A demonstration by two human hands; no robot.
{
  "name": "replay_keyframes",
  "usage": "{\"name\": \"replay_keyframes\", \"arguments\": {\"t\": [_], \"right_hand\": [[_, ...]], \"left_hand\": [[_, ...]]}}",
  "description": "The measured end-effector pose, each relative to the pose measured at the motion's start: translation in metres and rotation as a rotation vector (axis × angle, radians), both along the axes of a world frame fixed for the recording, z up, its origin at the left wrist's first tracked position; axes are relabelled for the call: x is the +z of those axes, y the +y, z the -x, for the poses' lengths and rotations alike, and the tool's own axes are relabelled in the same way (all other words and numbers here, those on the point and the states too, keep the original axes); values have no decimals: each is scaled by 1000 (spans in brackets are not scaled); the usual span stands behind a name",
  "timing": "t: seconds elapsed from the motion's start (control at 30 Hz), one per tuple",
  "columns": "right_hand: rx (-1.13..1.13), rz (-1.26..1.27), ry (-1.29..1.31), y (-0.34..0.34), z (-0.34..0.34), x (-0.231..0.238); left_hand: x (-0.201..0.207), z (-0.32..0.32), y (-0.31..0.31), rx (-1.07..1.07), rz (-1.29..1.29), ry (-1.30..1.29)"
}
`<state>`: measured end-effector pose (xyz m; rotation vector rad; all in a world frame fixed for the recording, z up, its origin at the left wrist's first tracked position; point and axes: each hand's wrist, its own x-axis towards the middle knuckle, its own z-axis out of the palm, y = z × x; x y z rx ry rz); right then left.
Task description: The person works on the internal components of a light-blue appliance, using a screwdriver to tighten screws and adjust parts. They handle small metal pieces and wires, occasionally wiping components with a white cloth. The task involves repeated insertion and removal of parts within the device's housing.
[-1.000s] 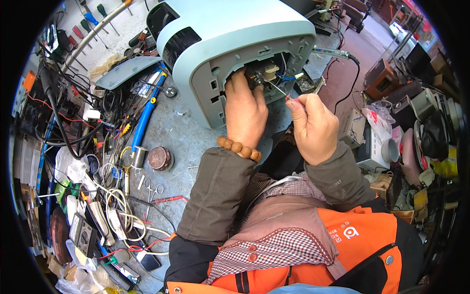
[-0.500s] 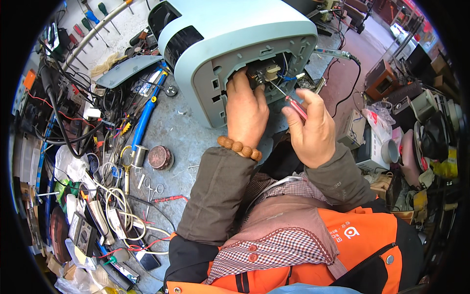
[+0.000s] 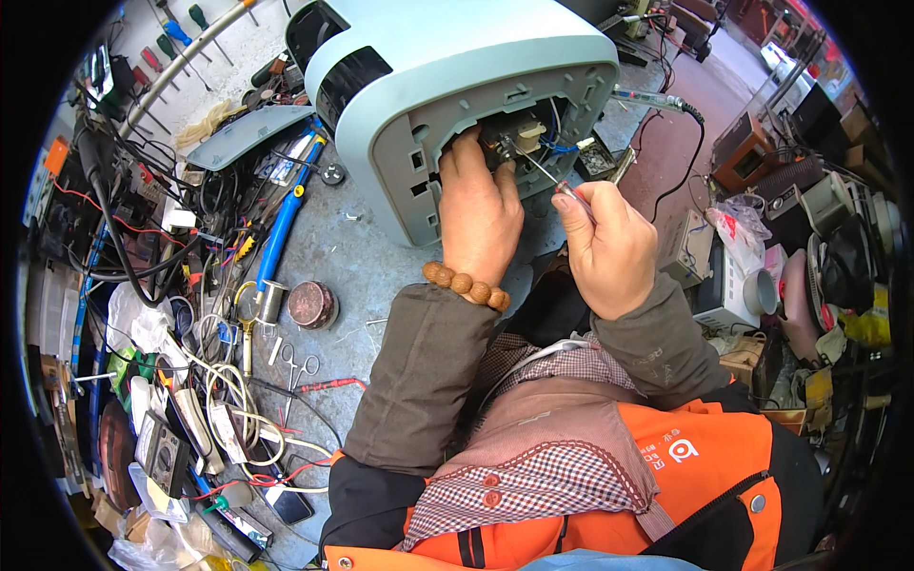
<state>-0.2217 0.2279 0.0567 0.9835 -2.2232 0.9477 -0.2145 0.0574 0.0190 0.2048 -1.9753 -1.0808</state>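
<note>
A large pale blue-green appliance housing (image 3: pixel 476 57) lies on the bench, with the opening in its grey underside facing me. Inside the opening sit a metal and cream mechanism (image 3: pixel 522 136) and blue and white wires (image 3: pixel 562 147). My left hand (image 3: pixel 479 214) reaches into the opening, thumb and fingers closed around a dark part at the mechanism's left; the fingertips are partly hidden. My right hand (image 3: pixel 609 238) is wrapped round the handle of a screwdriver (image 3: pixel 547 174). Its thin shaft slants up and left into the opening, the tip at the mechanism.
A pale panel (image 3: pixel 252 138), a blue tube-shaped tool (image 3: pixel 281 233), a round reddish tin (image 3: pixel 313 305) and scissor-like forceps (image 3: pixel 301 369) lie to the left. Tangled cables and a multimeter (image 3: pixel 160 455) crowd the lower left. A cabled pen-like tool (image 3: pixel 647 99) lies right of the housing.
My right hand has closed its fingers more tightly round the screwdriver handle and turned, with fingers now curled that were stretched up before. My left hand has stayed in place.
</note>
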Motion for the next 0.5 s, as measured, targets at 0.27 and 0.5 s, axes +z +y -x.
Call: {"name": "replay_keyframes", "arguments": {"t": [0.27,0.5], "right_hand": [[-1,19,50,-1,2,0],[52,110,38,-4,0,4]], "left_hand": [[-5,2,-2,36,79,22],[0,0,-1,-3,20,9]]}}
